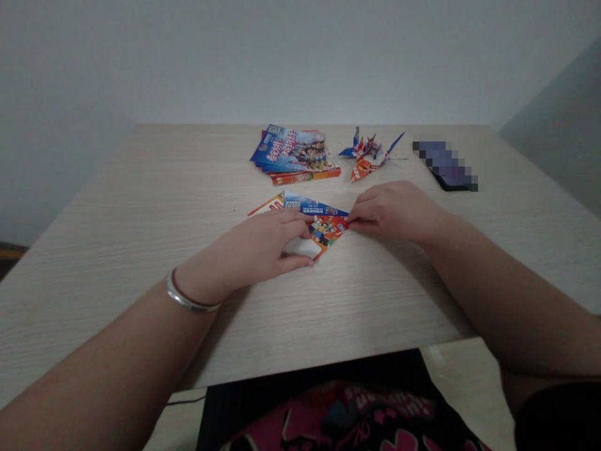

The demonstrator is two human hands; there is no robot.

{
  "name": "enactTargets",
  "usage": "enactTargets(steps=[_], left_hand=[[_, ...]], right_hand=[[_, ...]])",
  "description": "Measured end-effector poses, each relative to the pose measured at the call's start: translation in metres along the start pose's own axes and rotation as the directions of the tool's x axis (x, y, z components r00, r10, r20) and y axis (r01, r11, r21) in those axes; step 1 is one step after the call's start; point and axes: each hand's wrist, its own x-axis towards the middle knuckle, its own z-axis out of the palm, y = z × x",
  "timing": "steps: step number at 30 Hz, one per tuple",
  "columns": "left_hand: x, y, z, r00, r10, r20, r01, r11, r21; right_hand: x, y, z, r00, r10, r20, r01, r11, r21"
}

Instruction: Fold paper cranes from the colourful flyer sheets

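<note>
A folded sheet of printed paper [328, 228], blue, red, orange and white, lies on the table between my hands. My left hand [267, 241], with a silver bangle at the wrist, rests on the paper, its fingers spread and lying over it. Part of the sheet is hidden beneath that hand. At the sheet's right corner, my right hand [392, 210] pinches the pointed tip between thumb and fingers.
Behind the folded sheet sits a stack of printed leaflets [295, 153]. To its right are folded paper cranes [369, 156]. A dark phone [446, 166] lies farther right. The pale wooden table [141, 207] meets a wall at the back.
</note>
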Motion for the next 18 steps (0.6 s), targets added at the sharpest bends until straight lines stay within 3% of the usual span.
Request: enactTargets(steps=[5, 12, 15, 18], left_hand=[[0.000, 0.002, 0.000, 1.000, 0.010, -0.005, -0.010, 1.000, 0.024], [-0.001, 0.006, 0.001, 0.999, 0.029, -0.021, -0.027, 0.993, 0.116], [0.000, 0.010, -0.002, 0.996, 0.085, 0.018, -0.086, 0.983, 0.160], [0.002, 0.012, -0.005, 0.993, 0.116, 0.022, -0.118, 0.981, 0.155]], right_hand=[[-0.001, 0.004, -0.001, 0.998, 0.063, -0.004, -0.063, 0.998, 0.013], [-0.001, 0.004, -0.002, 0.998, 0.052, 0.036, -0.054, 0.997, 0.061], [-0.001, 0.003, -0.004, 0.997, 0.058, 0.051, -0.061, 0.997, 0.050], [-0.001, 0.003, -0.003, 1.000, 0.009, 0.011, -0.010, 0.995, 0.104]])
